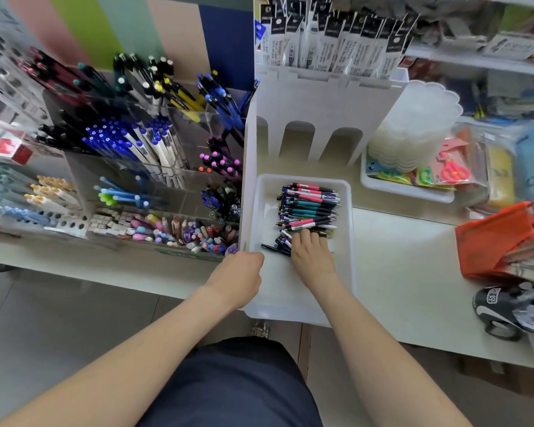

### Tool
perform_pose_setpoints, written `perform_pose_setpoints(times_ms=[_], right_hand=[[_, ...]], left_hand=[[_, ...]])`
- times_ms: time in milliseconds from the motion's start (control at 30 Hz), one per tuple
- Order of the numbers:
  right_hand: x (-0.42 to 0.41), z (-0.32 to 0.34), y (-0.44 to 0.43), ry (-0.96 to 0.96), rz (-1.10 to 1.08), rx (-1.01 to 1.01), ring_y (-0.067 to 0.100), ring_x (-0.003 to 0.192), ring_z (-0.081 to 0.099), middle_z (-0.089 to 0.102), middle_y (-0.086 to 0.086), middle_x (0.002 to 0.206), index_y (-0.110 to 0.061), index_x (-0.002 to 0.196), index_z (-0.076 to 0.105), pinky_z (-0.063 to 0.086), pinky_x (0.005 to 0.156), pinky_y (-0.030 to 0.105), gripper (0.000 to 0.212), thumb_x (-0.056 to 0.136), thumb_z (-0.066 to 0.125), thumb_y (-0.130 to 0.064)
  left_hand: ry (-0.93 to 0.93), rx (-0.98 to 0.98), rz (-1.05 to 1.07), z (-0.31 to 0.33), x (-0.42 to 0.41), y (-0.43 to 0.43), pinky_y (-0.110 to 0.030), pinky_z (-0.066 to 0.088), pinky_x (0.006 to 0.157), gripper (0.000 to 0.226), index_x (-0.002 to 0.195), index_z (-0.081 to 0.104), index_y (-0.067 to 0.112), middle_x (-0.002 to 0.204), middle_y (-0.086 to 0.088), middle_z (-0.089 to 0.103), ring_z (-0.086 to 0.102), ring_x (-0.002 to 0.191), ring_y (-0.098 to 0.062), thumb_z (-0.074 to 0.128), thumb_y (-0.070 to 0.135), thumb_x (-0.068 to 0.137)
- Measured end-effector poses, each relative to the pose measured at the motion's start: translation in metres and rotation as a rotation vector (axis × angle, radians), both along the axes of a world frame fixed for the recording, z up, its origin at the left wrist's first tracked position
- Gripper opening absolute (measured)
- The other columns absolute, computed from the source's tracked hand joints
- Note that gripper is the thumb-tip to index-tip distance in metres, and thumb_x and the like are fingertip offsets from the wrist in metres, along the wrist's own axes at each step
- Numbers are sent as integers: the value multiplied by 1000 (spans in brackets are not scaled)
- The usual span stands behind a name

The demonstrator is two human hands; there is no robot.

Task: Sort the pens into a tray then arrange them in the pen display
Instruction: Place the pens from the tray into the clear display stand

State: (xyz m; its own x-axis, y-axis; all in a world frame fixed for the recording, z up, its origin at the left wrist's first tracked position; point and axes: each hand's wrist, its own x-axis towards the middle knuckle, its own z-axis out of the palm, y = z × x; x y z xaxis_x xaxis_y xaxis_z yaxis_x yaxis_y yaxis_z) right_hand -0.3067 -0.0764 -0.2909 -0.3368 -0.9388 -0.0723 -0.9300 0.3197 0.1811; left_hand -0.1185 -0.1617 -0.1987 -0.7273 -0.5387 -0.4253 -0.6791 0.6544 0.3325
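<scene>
We look down past a dark-clothed lap to the white tray (350, 241), whose near end sits right at the front edge of the pale counter (407, 272). That is the risk as we judge it: a hard downward press or a tug toward the body could tip the tray off the edge and spill its load. A sweep of the fingers could also scatter the loose pens lying askew at the near end of the heap.

Both bare forearms reach forward. The left hand (241, 272) is curled at the tray's left wall and appears to grip it, though its fingertips are out of our sight. The right hand (312, 252) lies palm down inside the tray, fingers straight and spread on the nearest pens, closed round none of them.

The pens (309, 204), pink, teal and dark-barrelled, are stacked crosswise in the far half of the tray. Just left of it stands the clear pen display (179, 195), its compartments already crowded. Packaged refills (330, 44) hang behind.
</scene>
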Motion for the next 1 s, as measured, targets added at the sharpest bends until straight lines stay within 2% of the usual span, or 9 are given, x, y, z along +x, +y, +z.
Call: perform_pose_setpoints(times_ms=[233, 300, 367, 500, 633, 733, 800, 933, 1000], right_hand=[[12, 4, -1, -45, 33, 163, 24, 54, 64, 64, 8, 67, -8, 84, 69, 45, 52, 30, 24, 61, 77, -10], [18, 10, 4, -50, -18, 252, 25, 73, 73, 71, 7, 85, -7, 105, 63, 48, 66, 33, 30, 78, 76, -10], [19, 10, 8, -107, -49, 263, 29, 96, 73, 71, 8, 108, -6, 124, 53, 45, 78, 37, 31, 94, 60, -9], [9, 20, 16, -554, -209, 188, 39, 105, 63, 63, 16, 117, -6, 129, 44, 42, 76, 42, 39, 95, 61, -17], [7, 54, 29, -990, -439, -185, 26, 80, 64, 67, 3, 91, -19, 115, 46, 46, 60, 36, 34, 87, 66, -18], [13, 96, 27, -1239, -564, -402, 15, 62, 61, 66, -6, 74, -15, 97, 56, 48, 56, 30, 17, 89, 70, -18], [19, 121, 22, -1359, -626, -529, 18, 55, 53, 58, -1, 63, -7, 83, 55, 44, 53, 32, 17, 88, 70, -13], [36, 169, 7, -1490, -681, -834, 30, 67, 69, 70, 11, 78, -4, 96, 63, 54, 57, 37, 17, 83, 74, -8], [48, 191, 0, -1571, -663, -951, 24, 79, 75, 76, 8, 88, -5, 103, 67, 63, 72, 40, 22, 84, 77, -1]], left_hand=[[-26, 11, -23, 7, 0, 0, -50, 57, 74, 21, 110, 61, 5, 94, -15, 68, 65, 84, -37, 47, 3, 95], [-36, 19, -32, 10, 0, 1, -51, 57, 76, 21, 112, 60, 5, 96, -16, 68, 65, 85, -38, 48, 3, 95], [-35, 25, -41, 14, 0, 2, -51, 58, 76, 22, 115, 60, 6, 97, -16, 69, 66, 86, -38, 48, 5, 97], [-6, 54, -47, 23, -2, 4, -50, 59, 76, 29, 127, 59, 11, 105, -13, 70, 66, 83, -35, 45, 11, 101], [134, 134, 28, 37, -6, 8, -40, 56, 85, 29, 130, 64, 17, 108, -3, 71, 66, 90, -20, 49, 20, 105], [279, 323, 263, 51, -17, 11, -32, 59, 86, 25, 121, 69, 24, 109, 5, 73, 70, 96, -9, 50, 21, 106], [341, 560, 501, 63, -28, 13, -39, 62, 90, 26, 115, 71, 25, 109, 2, 75, 74, 99, -12, 46, 22, 107], [446, 1056, 848, 91, -44, 15, -47, 60, 91, 39, 118, 74, 7, 98, -8, 77, 71, 91, -26, 50, 36, 107], [549, 1278, 914, 105, -46, 16, -49, 56, 96, 44, 115, 78, 9, 101, -6, 77, 74, 91, -26, 48, 41, 109]])
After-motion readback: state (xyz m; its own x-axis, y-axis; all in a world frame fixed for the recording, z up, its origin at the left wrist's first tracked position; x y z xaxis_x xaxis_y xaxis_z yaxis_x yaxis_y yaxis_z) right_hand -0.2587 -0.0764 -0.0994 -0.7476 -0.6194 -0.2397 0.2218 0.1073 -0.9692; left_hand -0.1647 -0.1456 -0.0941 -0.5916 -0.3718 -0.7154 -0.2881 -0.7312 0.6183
